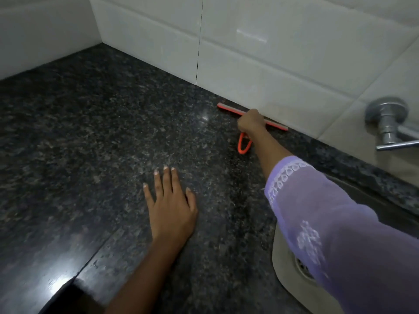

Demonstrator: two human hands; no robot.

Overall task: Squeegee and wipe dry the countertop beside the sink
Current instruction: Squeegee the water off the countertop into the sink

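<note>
A dark speckled granite countertop (90, 137) fills most of the view. An orange squeegee (229, 109) lies with its blade along the foot of the back wall tiles. My right hand (250, 122) is shut on its handle, arm stretched out in a purple sleeve; the handle's orange loop (244, 145) sticks out below the wrist. My left hand (172, 200) rests flat on the counter nearer to me, fingers spread, holding nothing.
White wall tiles (260, 53) rise behind and to the left of the counter. A chrome tap (388, 123) is mounted on the wall at the right. The sink (283, 264) with its drain (303, 267) lies at the lower right, partly hidden by my sleeve.
</note>
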